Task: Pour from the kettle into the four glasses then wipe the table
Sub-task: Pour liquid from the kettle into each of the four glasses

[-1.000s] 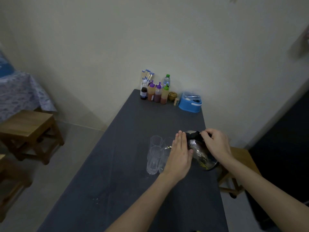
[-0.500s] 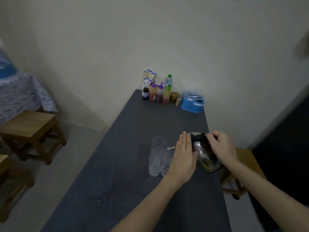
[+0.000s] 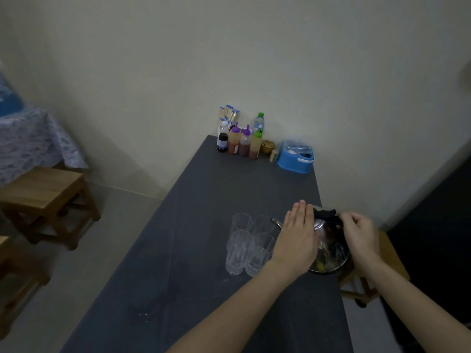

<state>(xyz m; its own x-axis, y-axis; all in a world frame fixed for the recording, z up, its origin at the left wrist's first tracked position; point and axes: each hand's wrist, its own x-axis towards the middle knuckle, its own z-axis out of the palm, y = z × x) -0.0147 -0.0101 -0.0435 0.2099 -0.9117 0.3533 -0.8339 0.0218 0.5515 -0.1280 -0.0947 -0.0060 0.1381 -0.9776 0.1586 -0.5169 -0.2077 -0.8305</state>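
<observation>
1. A metal kettle (image 3: 328, 247) is seen on the dark grey worktop (image 3: 193, 250), near its right edge, tilted with its spout (image 3: 276, 222) aimed left toward the glasses.
2. The kettle's black handle (image 3: 327, 215) is gripped by the right hand (image 3: 360, 235), whose fingers (image 3: 344, 221) are curled shut around it.
3. The left hand (image 3: 297, 240) is laid flat against the left side of the kettle; its fingers (image 3: 302, 212) are held straight and pressed together, and nothing is pinched by them.
4. Four clear glasses are grouped just left of the left hand, standing upright in a tight two-by-two cluster: the far left glass (image 3: 240, 221), the far right glass (image 3: 263, 224), the near left glass (image 3: 238, 252) and the near right glass (image 3: 260, 253).
5. The spout tip is found beside the rim of the far right glass; whether liquid is running cannot be told.
6. Small wet spots (image 3: 144, 317) are visible on the worktop nearer the camera.
7. At the far end of the worktop, against the wall, sauce bottles (image 3: 242, 143), a water bottle (image 3: 258, 122), a holder of chopsticks (image 3: 228, 115) and a blue container (image 3: 295, 157) are set.
8. A wooden stool (image 3: 48, 200) is placed on the floor to the left.
</observation>
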